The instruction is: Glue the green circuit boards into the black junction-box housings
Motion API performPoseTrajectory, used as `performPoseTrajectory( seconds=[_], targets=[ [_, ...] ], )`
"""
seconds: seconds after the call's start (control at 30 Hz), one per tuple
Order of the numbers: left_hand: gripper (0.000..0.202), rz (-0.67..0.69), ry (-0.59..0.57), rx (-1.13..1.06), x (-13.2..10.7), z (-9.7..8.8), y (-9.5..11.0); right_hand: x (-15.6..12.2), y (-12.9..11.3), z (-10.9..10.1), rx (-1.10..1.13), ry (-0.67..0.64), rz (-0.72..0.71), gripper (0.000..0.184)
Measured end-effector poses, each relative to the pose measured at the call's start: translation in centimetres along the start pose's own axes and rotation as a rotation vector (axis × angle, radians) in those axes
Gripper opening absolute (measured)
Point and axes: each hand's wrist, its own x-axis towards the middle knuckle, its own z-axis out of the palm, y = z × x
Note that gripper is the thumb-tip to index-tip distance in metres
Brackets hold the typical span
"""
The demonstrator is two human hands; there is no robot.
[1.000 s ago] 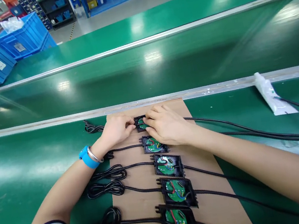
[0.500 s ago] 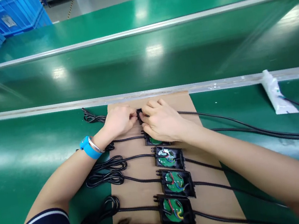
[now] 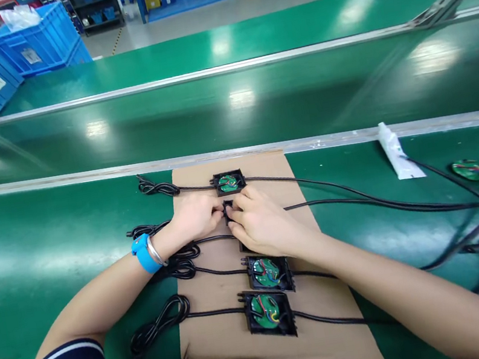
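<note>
On a brown cardboard sheet (image 3: 223, 341) lies a column of open black plastic boxes, each with a green circuit board and coloured wires inside. Over the second box (image 3: 228, 204) from the far end, my left hand (image 3: 197, 216) has its fingers pinched at the left edge, where the cable enters; what they pinch is hidden. My right hand (image 3: 259, 219) is closed around the same box, covering most of it and part of the third. The farthest box (image 3: 229, 182) stands uncovered beyond my hands. Two nearer boxes, the fourth (image 3: 268, 273) and fifth (image 3: 268, 312), lie closer to me.
Coiled black cables (image 3: 158, 328) lie left of the cardboard. Longer black cables (image 3: 362, 199) run right across the green table. A white tube (image 3: 398, 153) and loose circuit boards (image 3: 470, 169) lie at the right. Blue crates (image 3: 37, 42) stand on the raised shelf at the back left.
Both hands have moved from the farthest box to the second one, toward me. The farthest box is now uncovered. The camera view has shifted, showing more of the background.
</note>
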Motion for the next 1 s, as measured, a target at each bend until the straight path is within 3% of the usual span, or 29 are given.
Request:
performPoseTrajectory(
  seconds=[0.13,0.2,0.3,0.4,0.5,0.63,0.77,0.9,1.0],
  targets=[
    [0.019,0.008,-0.002,0.013,0.5,0.3,-0.5,1.0,0.4,-0.1,-0.004,-0.042,0.014,0.035],
    [0.02,0.015,0.011,0.037,0.2,0.0,-0.3,1.0,1.4,-0.1,0.134,-0.04,0.03,0.037],
    [0.023,0.036,0.082,0.094,-1.4,-0.6,0.6,-0.6,2.4,-0.1,0.366,0.083,0.051,0.039],
    [0.023,0.102,0.097,0.085,-3.4,-0.5,2.0,-3.4,1.1,0.2,0.368,0.191,0.082,0.038],
    [0.022,0.153,0.035,0.05,-4.2,0.4,3.0,-5.4,-1.4,0.4,0.225,0.142,0.09,0.041],
    [0.018,0.161,-0.009,0.106,-3.5,1.6,3.3,-5.0,-3.1,0.3,0.035,0.043,0.072,0.038],
    [0.016,0.194,0.011,0.179,-3.4,1.5,3.4,-4.4,-2.4,-0.2,0.005,-0.003,0.058,0.033],
    [0.022,0.204,0.143,0.195,-5.5,1.2,4.2,-6.9,-2.6,-0.2,0.138,0.131,0.081,0.032],
    [0.021,0.267,0.14,0.072,-7.4,1.8,4.9,-9.2,-4.5,0.2,0.162,0.228,0.094,0.037]
  ],
)
